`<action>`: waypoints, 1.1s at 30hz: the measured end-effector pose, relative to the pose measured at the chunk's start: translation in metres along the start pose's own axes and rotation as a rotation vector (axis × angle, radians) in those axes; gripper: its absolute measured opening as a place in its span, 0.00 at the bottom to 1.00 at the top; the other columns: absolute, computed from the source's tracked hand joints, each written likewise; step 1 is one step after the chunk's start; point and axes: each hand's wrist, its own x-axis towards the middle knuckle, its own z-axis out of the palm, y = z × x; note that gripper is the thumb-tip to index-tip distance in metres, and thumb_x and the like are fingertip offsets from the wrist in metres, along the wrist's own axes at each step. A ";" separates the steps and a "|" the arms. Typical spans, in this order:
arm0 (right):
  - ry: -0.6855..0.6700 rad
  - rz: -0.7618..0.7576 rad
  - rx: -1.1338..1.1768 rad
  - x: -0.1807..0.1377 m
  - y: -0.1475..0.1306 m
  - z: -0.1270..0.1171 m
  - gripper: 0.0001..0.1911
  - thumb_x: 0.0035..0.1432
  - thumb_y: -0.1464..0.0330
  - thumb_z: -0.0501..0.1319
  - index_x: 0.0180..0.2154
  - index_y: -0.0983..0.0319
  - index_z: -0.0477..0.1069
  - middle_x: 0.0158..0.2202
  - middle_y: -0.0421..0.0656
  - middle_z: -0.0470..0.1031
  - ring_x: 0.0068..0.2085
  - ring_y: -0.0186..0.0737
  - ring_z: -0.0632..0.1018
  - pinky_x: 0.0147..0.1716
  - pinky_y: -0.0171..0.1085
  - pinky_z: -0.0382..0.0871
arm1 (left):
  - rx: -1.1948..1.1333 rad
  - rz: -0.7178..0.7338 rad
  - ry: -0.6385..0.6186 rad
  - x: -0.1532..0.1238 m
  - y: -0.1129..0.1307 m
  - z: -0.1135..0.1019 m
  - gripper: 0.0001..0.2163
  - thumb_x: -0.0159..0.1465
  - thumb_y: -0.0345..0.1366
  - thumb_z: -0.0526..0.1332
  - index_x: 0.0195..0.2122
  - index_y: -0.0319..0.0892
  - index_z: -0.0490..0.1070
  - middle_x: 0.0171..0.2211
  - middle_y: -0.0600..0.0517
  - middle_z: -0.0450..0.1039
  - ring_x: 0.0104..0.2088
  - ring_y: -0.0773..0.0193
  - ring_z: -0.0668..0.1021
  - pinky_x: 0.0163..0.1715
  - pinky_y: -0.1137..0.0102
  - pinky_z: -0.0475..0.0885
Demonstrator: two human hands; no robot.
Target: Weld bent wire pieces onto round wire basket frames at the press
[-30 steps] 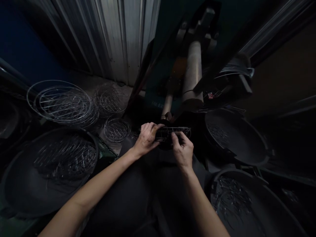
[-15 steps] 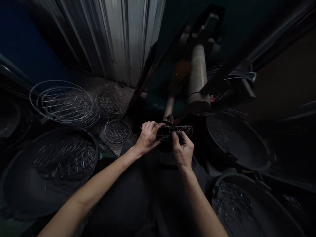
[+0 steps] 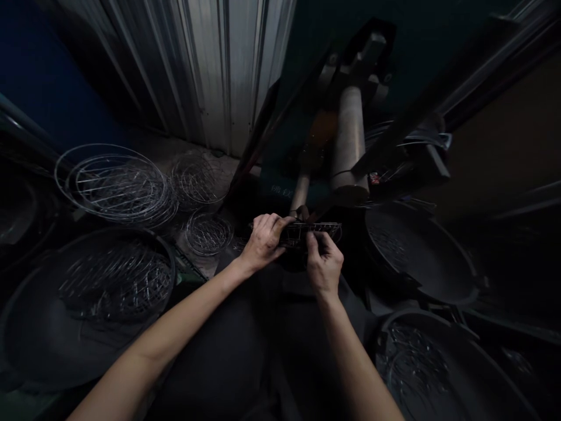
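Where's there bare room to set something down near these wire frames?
Bare concrete floor shows along the foot of the corrugated metal wall, behind the loose wire frames. It's crowded around the hands: black tubs of wire on both sides, the left hand and right hand at a wire piece.

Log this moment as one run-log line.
left hand: grips wire frame | right hand: pinches wire frame | nearby: wire rings in black tub

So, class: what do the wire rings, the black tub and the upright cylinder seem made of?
The wire rings look like bare steel, thin strands glinting. The black tub seems matte plastic, though dim light leaves that open. The upright cylinder looks like dull grey metal, with a sheen.
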 end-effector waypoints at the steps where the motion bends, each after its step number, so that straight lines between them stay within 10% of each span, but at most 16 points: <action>1: -0.001 0.002 0.012 0.000 0.001 0.000 0.15 0.58 0.58 0.56 0.30 0.63 0.69 0.25 0.38 0.70 0.27 0.33 0.69 0.29 0.32 0.62 | 0.008 0.017 0.013 0.000 -0.001 0.001 0.26 0.54 0.29 0.62 0.54 0.38 0.59 0.42 0.45 0.66 0.43 0.55 0.68 0.45 0.61 0.62; 11: -0.010 0.027 0.004 -0.006 -0.013 -0.002 0.15 0.58 0.58 0.56 0.34 0.63 0.72 0.27 0.40 0.74 0.27 0.34 0.74 0.29 0.32 0.67 | 0.144 0.075 0.043 0.005 -0.011 0.006 0.27 0.54 0.32 0.64 0.55 0.39 0.58 0.41 0.46 0.66 0.42 0.55 0.69 0.45 0.60 0.64; 18: 0.308 0.265 -0.424 -0.072 0.046 -0.141 0.19 0.55 0.53 0.56 0.37 0.62 0.73 0.34 0.47 0.77 0.35 0.44 0.77 0.36 0.38 0.69 | -0.017 -0.034 0.005 -0.019 0.012 -0.016 0.28 0.52 0.31 0.65 0.54 0.40 0.58 0.42 0.47 0.67 0.45 0.56 0.71 0.46 0.61 0.66; 21: 0.088 0.625 -0.820 -0.104 0.104 -0.200 0.21 0.54 0.57 0.55 0.38 0.67 0.75 0.35 0.55 0.77 0.37 0.53 0.77 0.37 0.44 0.69 | -0.114 -0.100 -0.184 -0.027 0.034 -0.019 0.28 0.52 0.35 0.65 0.53 0.42 0.59 0.46 0.47 0.67 0.47 0.55 0.71 0.47 0.60 0.67; 25: -0.251 0.797 -0.885 -0.138 0.157 -0.213 0.15 0.50 0.64 0.60 0.39 0.66 0.76 0.37 0.52 0.78 0.40 0.48 0.78 0.39 0.38 0.69 | -0.090 0.004 -0.450 -0.029 0.059 -0.011 0.30 0.54 0.40 0.65 0.57 0.45 0.57 0.52 0.44 0.65 0.53 0.51 0.68 0.53 0.53 0.61; 29: -0.314 0.849 -0.826 -0.152 0.186 -0.200 0.17 0.49 0.70 0.62 0.44 0.64 0.75 0.42 0.48 0.78 0.45 0.43 0.77 0.43 0.33 0.67 | -0.068 0.098 -0.456 -0.050 0.046 -0.005 0.50 0.46 0.53 0.68 0.65 0.49 0.40 0.65 0.40 0.44 0.62 0.38 0.54 0.57 0.40 0.47; 33: -0.307 0.879 -0.835 -0.160 0.195 -0.211 0.20 0.55 0.64 0.59 0.48 0.66 0.73 0.46 0.50 0.76 0.46 0.44 0.76 0.43 0.33 0.68 | -0.220 -0.049 -0.368 -0.080 0.012 -0.001 0.52 0.48 0.53 0.67 0.66 0.46 0.34 0.64 0.38 0.42 0.62 0.43 0.56 0.57 0.48 0.58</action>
